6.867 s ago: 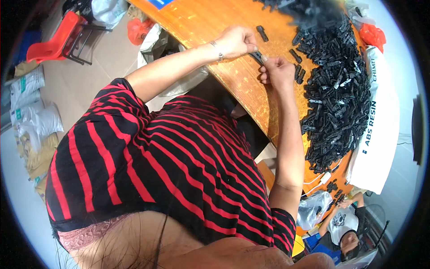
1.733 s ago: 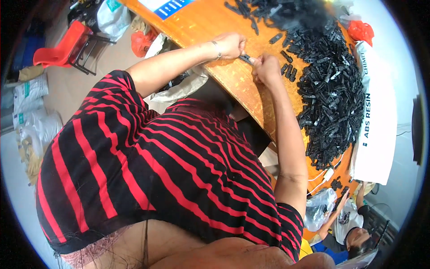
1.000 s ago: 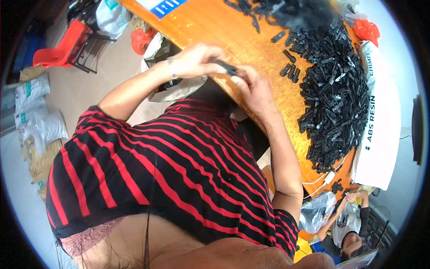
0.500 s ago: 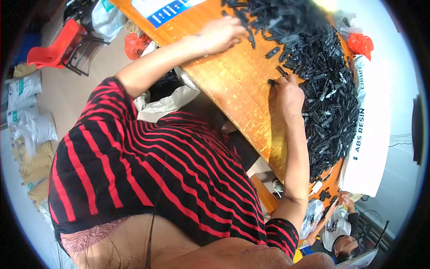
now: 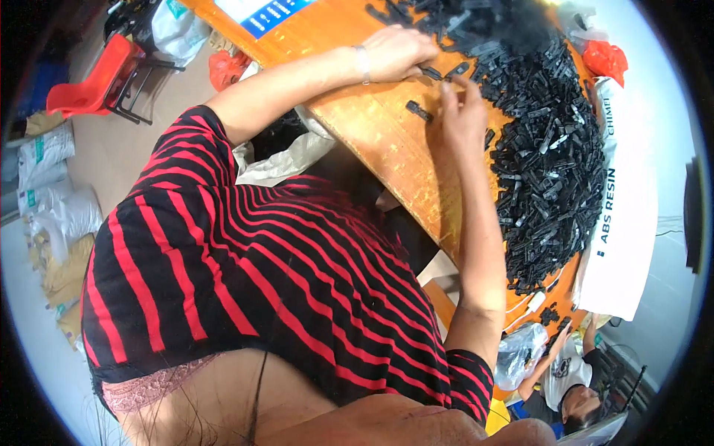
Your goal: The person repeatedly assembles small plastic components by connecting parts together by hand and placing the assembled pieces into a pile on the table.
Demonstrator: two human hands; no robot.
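- Black plastic part is pinched by the fingertips of the left hand, which are drawn nearly together on it, over the table.
- Thumb and forefinger of the right hand are held slightly apart, near a second part; whether anything is gripped between them cannot be told.
- One loose part is seen lying on the wood, left of the right hand.
- Beyond the right forearm, a large heap of similar parts is spread, bordered by a white bag and a red bag.
- At the table's upper left, a blue-and-white sheet is laid.
- On the floor at left, a red chair is seen.
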